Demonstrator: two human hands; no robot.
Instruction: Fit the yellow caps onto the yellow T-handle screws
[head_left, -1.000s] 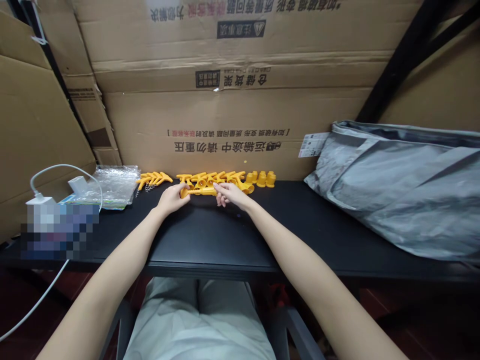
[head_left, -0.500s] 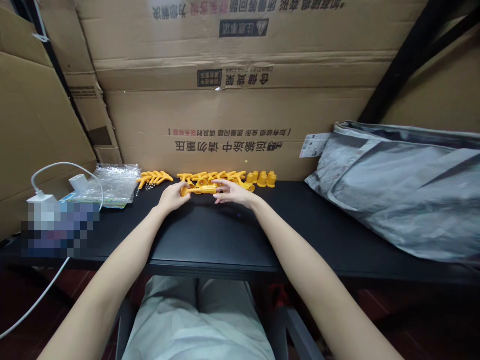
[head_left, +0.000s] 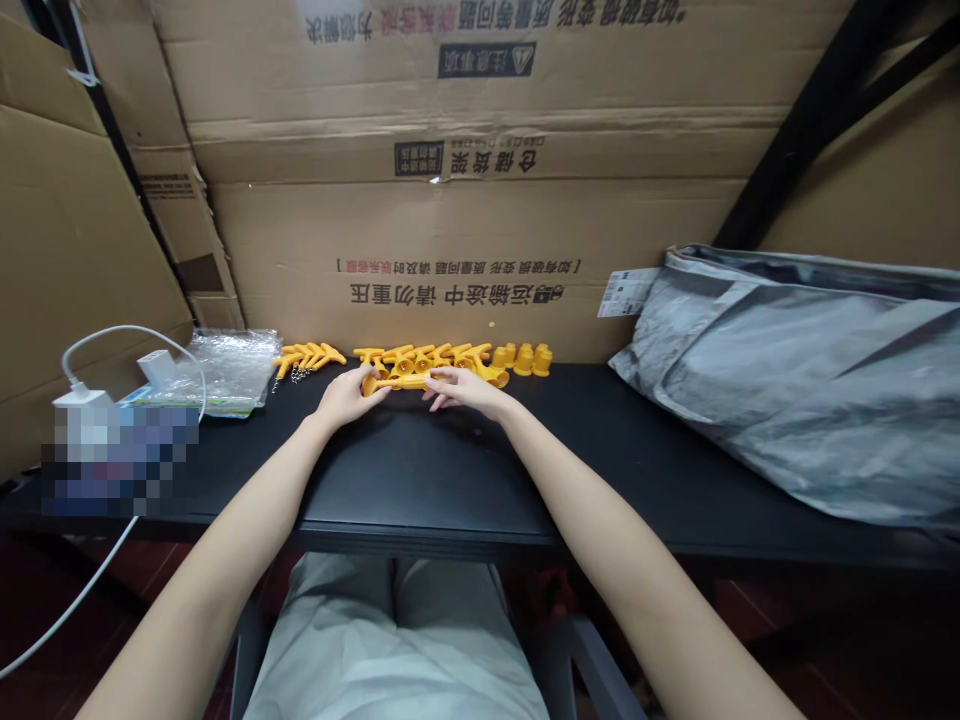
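Note:
Between my two hands lies a yellow plastic corkscrew (head_left: 409,381), held level just above the table's far part. My left hand (head_left: 349,394) is closed on its left end. At the other end, the fingers of my right hand (head_left: 466,390) wrap around the tip and partly hide it. Just behind are several yellow corkscrews (head_left: 424,354) in a row, with T-shaped handles and bell-shaped bodies. Left of them lie several yellow T-handles (head_left: 309,355) with metal spirals. A group of yellow sleeves (head_left: 533,360) stands upright to the right.
Clear plastic bags (head_left: 232,365) lie at the left, beside a white charger (head_left: 84,402) with a cable and a blurred-out object. A grey bag (head_left: 795,390) fills the right side. Cardboard (head_left: 465,220) walls the back of the black table (head_left: 427,470).
My right hand has moved slightly left along the corkscrew and covers more of its right end. My left hand stays nearly in place.

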